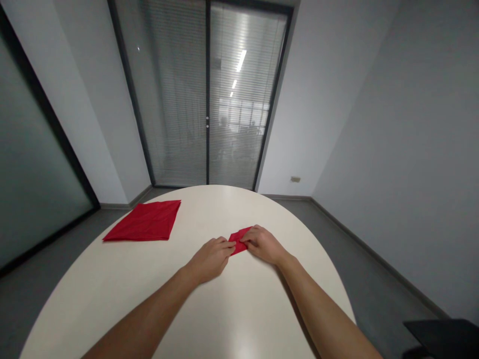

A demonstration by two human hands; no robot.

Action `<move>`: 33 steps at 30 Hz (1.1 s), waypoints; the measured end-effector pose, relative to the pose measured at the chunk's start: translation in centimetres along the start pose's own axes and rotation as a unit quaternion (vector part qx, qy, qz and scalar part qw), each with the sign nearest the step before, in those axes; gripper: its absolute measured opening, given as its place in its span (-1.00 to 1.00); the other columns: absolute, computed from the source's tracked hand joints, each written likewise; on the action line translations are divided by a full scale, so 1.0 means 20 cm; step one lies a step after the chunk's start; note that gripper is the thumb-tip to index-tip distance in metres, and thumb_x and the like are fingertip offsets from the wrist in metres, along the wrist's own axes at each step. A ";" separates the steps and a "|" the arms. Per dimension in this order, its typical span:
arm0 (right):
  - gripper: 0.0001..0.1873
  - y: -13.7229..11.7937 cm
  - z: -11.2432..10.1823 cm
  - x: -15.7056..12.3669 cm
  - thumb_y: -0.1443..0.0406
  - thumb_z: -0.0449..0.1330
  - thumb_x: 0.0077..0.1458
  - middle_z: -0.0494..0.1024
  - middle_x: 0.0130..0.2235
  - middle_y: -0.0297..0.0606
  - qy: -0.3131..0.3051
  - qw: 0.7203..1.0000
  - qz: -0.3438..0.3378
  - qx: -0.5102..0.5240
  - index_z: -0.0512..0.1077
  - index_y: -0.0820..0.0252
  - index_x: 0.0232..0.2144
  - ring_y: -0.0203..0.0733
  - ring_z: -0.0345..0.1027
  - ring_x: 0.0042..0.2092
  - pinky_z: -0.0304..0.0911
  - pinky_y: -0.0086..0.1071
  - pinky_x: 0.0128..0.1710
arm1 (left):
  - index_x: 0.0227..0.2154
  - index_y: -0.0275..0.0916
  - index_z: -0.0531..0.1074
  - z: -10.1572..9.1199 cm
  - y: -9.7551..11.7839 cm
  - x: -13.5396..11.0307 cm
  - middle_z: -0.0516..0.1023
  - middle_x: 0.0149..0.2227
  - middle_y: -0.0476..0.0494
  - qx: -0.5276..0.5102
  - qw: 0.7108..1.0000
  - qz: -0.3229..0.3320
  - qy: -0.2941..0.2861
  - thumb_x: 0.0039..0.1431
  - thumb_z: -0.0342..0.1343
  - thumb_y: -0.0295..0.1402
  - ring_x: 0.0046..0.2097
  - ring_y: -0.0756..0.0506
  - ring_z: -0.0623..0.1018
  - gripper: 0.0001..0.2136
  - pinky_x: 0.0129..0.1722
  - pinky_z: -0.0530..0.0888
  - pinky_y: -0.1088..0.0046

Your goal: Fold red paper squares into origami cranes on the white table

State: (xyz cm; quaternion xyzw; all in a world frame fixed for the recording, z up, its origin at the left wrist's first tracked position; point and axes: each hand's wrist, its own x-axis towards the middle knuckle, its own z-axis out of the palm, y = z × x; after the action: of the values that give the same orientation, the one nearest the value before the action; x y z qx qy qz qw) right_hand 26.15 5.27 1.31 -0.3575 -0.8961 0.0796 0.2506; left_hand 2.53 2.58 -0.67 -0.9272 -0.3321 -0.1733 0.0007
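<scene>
A small folded red cloth [238, 238] lies on the round white table [209, 209] in front of me. My left hand [210, 258] has its fingers curled down and pinches the cloth's near left edge. My right hand [262, 244] presses closed fingers on the cloth's right side, covering part of it. A larger red cloth [145, 221], folded flat into a square, lies apart at the table's far left.
A glass door with blinds [207, 99] stands behind the table. Grey floor runs around the table, and a dark object [441, 336] shows at the lower right corner.
</scene>
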 end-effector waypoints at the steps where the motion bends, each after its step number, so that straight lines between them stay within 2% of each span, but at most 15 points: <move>1: -0.65 -0.01 0.00 0.00 0.43 0.11 0.17 0.65 -0.05 -0.21 -0.004 1.000 -0.009 -0.006 0.59 0.11 -0.08 -0.09 0.46 0.01 0.24 -0.15 0.14 | 0.05 -0.19 0.49 -0.01 0.00 0.00 0.55 0.11 -0.11 0.000 1.000 0.003 0.001 0.29 -0.03 -0.53 0.04 -0.16 0.46 -0.66 0.03 0.44 0.22; 3: -0.58 -0.05 0.01 0.01 0.36 0.08 0.25 0.51 0.16 -0.15 -0.021 1.000 -0.016 -0.011 0.48 0.15 0.12 -0.02 0.30 0.22 0.13 -0.08 0.26 | 0.06 -0.18 0.47 -0.03 0.01 0.01 0.57 0.08 -0.12 -0.002 1.000 0.009 0.001 0.32 -0.06 -0.53 0.03 -0.15 0.47 -0.66 0.02 0.44 0.24; 5: -0.47 -0.07 0.04 0.00 0.27 0.02 0.31 0.27 0.33 -0.08 -0.069 0.998 -0.002 -0.009 0.27 0.23 0.29 0.05 0.03 0.38 -0.01 0.00 0.35 | 0.04 -0.19 0.47 -0.04 0.02 0.02 0.58 0.04 -0.13 -0.008 1.000 0.015 -0.002 0.33 -0.07 -0.51 0.02 -0.15 0.48 -0.67 0.03 0.43 0.25; 7: -0.36 -0.07 0.07 0.00 0.20 -0.03 0.35 0.07 0.40 -0.03 -0.121 0.992 0.042 -0.007 0.06 0.33 0.38 0.10 -0.17 0.44 -0.13 0.03 0.39 | 0.04 -0.20 0.46 -0.05 0.03 0.02 0.57 0.05 -0.15 -0.012 1.000 0.018 -0.002 0.34 -0.07 -0.49 0.07 -0.14 0.48 -0.69 0.09 0.40 0.25; 10: -0.30 -0.06 0.10 -0.02 0.12 -0.13 0.38 -0.06 0.43 -0.03 -0.164 0.980 0.115 -0.018 -0.09 0.37 0.42 0.10 -0.29 0.45 -0.24 0.02 0.42 | 0.15 -0.25 0.37 -0.03 0.03 0.01 0.46 0.21 -0.23 -0.001 1.000 0.003 0.002 0.35 -0.08 -0.42 0.21 -0.16 0.41 -0.64 0.21 0.31 0.21; 15: -0.26 -0.05 0.09 -0.03 0.03 -0.23 0.38 -0.18 0.45 -0.12 -0.186 0.963 0.186 -0.059 -0.17 0.34 0.43 0.10 -0.37 0.46 -0.32 0.07 0.41 | 0.29 -0.29 0.21 0.02 0.02 -0.03 0.22 0.36 -0.28 0.035 0.998 -0.043 -0.037 0.40 -0.16 -0.24 0.36 -0.23 0.24 -0.53 0.31 0.17 0.09; 20: -0.25 -0.06 0.07 -0.03 0.04 -0.27 0.37 -0.18 0.45 -0.13 -0.186 0.954 0.218 -0.088 -0.20 0.36 0.43 0.11 -0.37 0.46 -0.33 0.09 0.40 | 0.27 -0.35 0.24 0.00 0.03 -0.02 0.27 0.33 -0.32 0.050 0.997 -0.044 -0.033 0.42 -0.17 -0.23 0.35 -0.23 0.27 -0.53 0.31 0.19 0.11; 25: -0.27 -0.07 0.07 -0.03 0.07 -0.26 0.37 -0.15 0.45 -0.13 -0.179 0.954 0.218 -0.102 -0.16 0.35 0.43 0.11 -0.34 0.46 -0.30 0.07 0.40 | 0.10 -0.39 0.43 -0.02 0.06 0.01 0.47 0.18 -0.37 0.094 0.995 -0.044 -0.004 0.39 -0.12 -0.36 0.24 -0.24 0.42 -0.63 0.22 0.32 0.15; 29: -0.30 -0.06 0.06 -0.03 0.09 -0.27 0.37 -0.13 0.45 -0.15 -0.180 0.954 0.214 -0.104 -0.14 0.33 0.43 0.10 -0.32 0.46 -0.30 0.06 0.40 | -0.15 -0.36 0.56 -0.07 0.09 0.03 0.62 -0.04 -0.36 0.099 0.993 -0.066 0.015 0.33 -0.09 -0.46 0.01 -0.22 0.57 -0.70 -0.01 0.48 0.20; 33: -0.33 -0.06 0.05 -0.04 0.11 -0.25 0.38 -0.10 0.45 -0.19 -0.171 0.958 0.210 -0.093 -0.11 0.26 0.43 0.10 -0.31 0.46 -0.30 0.07 0.39 | -0.32 -0.32 0.59 -0.11 0.12 0.03 0.64 -0.22 -0.26 0.109 0.988 -0.111 0.019 0.29 -0.06 -0.47 -0.17 -0.19 0.57 -0.72 -0.20 0.50 0.28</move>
State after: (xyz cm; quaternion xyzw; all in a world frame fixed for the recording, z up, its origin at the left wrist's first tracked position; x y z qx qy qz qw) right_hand 25.46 3.92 0.55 -0.5407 -0.8336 0.1068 0.0370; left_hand 3.72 0.93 1.87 -0.8755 -0.4497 -0.1524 0.0893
